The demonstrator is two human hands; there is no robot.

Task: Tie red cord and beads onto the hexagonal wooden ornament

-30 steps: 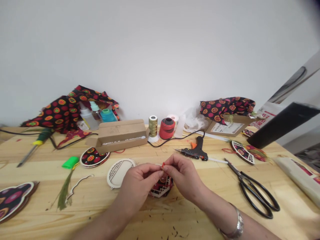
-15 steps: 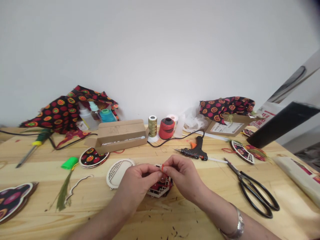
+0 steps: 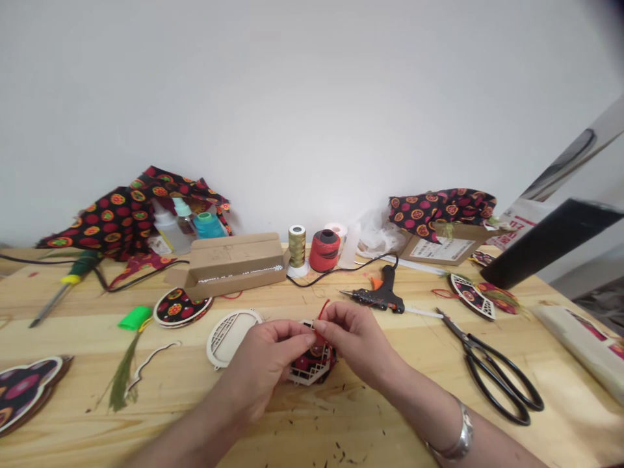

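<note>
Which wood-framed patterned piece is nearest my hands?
The lattice-framed piece by the red cord, between your left hand and right hand; the round one, scalloped one and fan-shaped one lie farther off.

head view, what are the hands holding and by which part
The right hand pinches a red cord just below its raised tip. The left hand is at the upper left of the patterned piece; its exact hold is hidden.

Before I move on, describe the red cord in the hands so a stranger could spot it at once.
Over the wooden table, left hand and right hand sit close together. The red cord pokes up from the latter; other red strands lie on the table.
</note>
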